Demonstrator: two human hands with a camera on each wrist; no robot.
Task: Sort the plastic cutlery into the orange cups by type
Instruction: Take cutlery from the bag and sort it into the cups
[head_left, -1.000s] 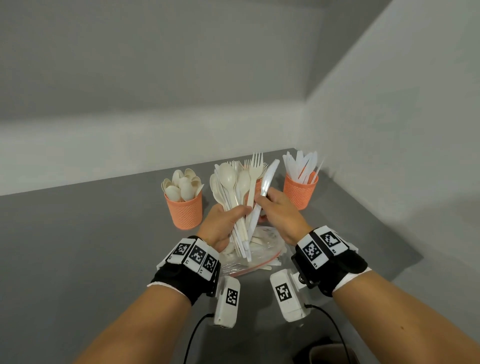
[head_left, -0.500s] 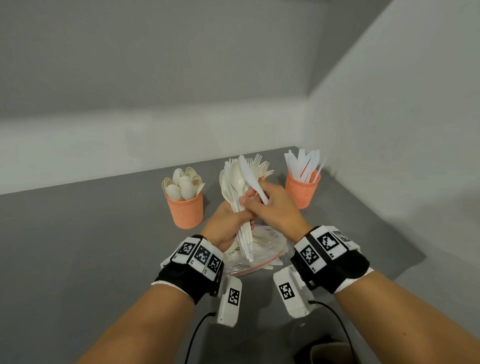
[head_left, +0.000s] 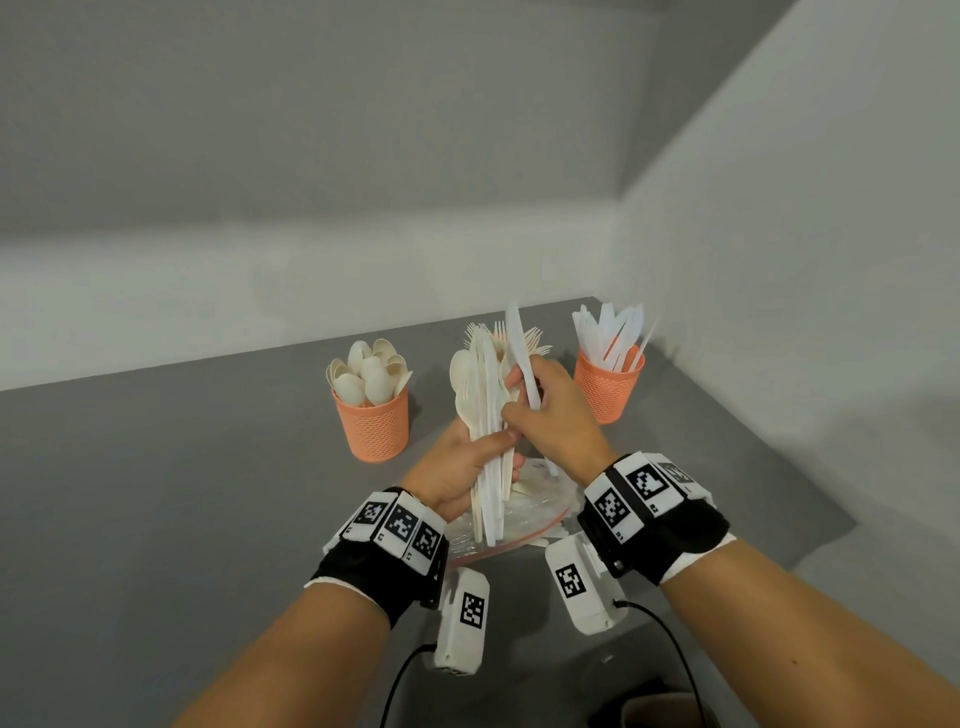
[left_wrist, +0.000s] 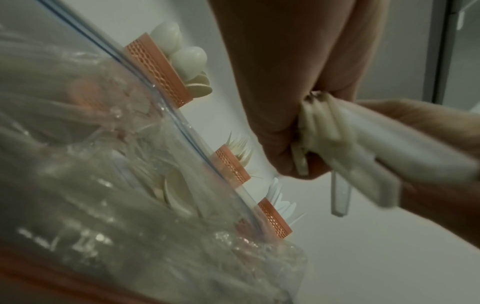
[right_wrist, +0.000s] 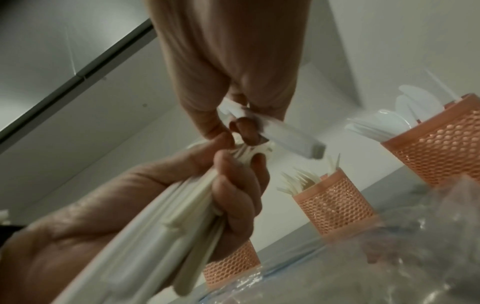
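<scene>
Between your two hands sits the unsorted work. Your left hand (head_left: 457, 467) has its fingers wrapped round a mixed bundle of cutlery (head_left: 485, 415), handles down, with spoon bowls and fork tines standing above your knuckles. Your right hand (head_left: 550, 410) is curled round a single white knife (head_left: 519, 358), blade up, held just beside the bundle; from the head view you cannot tell whether it is fully free of the other pieces.

Under your hands lies a clear plastic bag (head_left: 519, 519) with more cutlery inside, so the sorting looks well under way but not finished: the bundle and the bag's contents both remain.

Beyond your left hand, off to its outer side, stands the spoon cup (head_left: 374, 431), already well filled with spoon bowls. Beyond your right hand, near the wall, the knife cup (head_left: 608, 387) holds a fan of white knives; that is the likely home for the piece you are holding. The fork cup (right_wrist: 335, 209) stands directly behind the bundle and is hidden from the head camera; only the wrist views show it, with tines poking over the rim.

How many pieces are left in the bag is hard to judge, since the plastic is crumpled and glary. The bundle's exact mix is also unclear, as the handles overlap. Both wrist pictures are blurred around your fingers.
</scene>
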